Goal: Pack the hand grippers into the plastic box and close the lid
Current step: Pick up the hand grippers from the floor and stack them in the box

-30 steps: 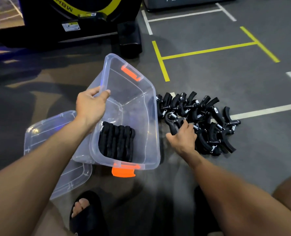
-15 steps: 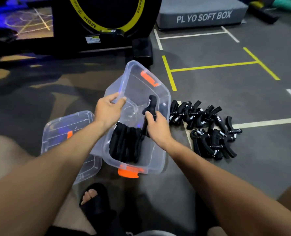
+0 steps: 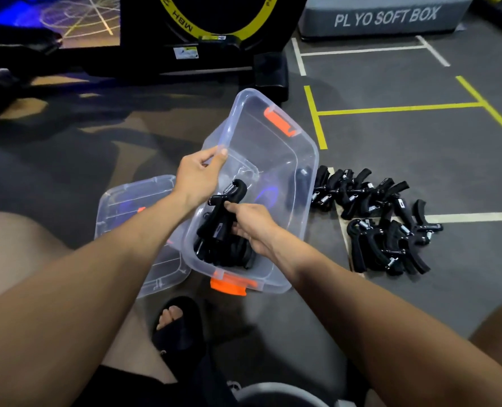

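Note:
A clear plastic box (image 3: 305,160) with orange latches sits tilted on the floor in front of me. My left hand (image 3: 198,174) grips its left rim. My right hand (image 3: 251,224) is inside the box, holding a black hand gripper (image 3: 223,210) over a row of several hand grippers (image 3: 229,255) packed at the near end. A pile of several black hand grippers (image 3: 381,218) lies on the floor to the right of the box. The clear lid (image 3: 132,201) lies on the floor to the left, partly under my left arm.
A black machine with a yellow ring (image 3: 214,27) stands behind the box. A grey plyo soft box (image 3: 384,19) sits at the back right. Yellow and white floor lines (image 3: 399,108) cross the grey floor. My foot in a black sandal (image 3: 173,321) is just below the box.
My right hand took a hand gripper from the floor pile and carried it left into the box, lowering it toward the packed row. My left hand kept holding the rim.

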